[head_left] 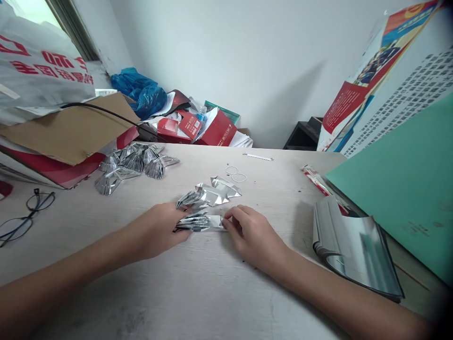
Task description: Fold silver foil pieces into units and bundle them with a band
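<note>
- Right hand (252,232): thumb and fingertips pinched together on the right end of the foil (208,222).
- Left hand (161,231): closed around the foil's pleated left end; its fingertips are partly hidden, so I can't swear to the exact grip.
- The foil lies low between the two hands, just over the table (170,293). I'd judge it very light, springy at the folds, slick and quick to crease; best taken by the stacked edges, with a soft pinch.
- Just beyond: loose packets (224,186), near enough to the left hand to snag, then two thin rings (236,177).
- Farther left: a cluster of silver fans (134,163) by the box (67,127), and glasses (28,219).
- Right: a curled book (354,250) and a green board (399,184) crowd the right forearm's side.
</note>
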Tool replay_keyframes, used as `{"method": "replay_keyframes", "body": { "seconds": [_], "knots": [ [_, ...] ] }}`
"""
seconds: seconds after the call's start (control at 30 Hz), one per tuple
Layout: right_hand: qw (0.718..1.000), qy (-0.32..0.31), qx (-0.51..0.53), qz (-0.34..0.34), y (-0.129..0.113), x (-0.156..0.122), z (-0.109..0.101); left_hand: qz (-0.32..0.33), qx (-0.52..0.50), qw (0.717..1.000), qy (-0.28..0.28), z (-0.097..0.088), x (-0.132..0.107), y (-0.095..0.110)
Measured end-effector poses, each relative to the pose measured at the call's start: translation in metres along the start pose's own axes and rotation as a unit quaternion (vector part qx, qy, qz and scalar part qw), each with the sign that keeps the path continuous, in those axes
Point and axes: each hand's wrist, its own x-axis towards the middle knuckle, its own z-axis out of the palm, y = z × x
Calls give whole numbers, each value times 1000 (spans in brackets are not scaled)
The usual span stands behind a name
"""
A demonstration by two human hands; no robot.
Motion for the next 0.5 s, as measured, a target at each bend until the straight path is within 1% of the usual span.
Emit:
{"method": "replay_keyframes", "body": {
  "seconds": [0.03, 0.1, 0.2, 0.27, 0.37, 0.5],
  "knots": [
    [1000, 0, -6, -1, 1, 0, 2, -27, 6, 1000, -8, 1, 2, 1],
    [999, 16, -30, -26, 4, 0, 6, -64, 4, 998, 3, 2, 5, 3],
    [995, 44, -66, -67, 9, 0, 12, -76, 13, 996, 32, 3, 8, 5],
    [994, 47, -69, -77, 10, 1, 12, -80, 16, 996, 48, 3, 9, 6],
    [996, 32, -20, -75, 10, 1, 6, -73, 2, 995, 62, 4, 10, 5],
    [998, 2, 36, -48, 7, 3, 0, -70, -8, 996, 60, 6, 10, -2]
  ]
}}
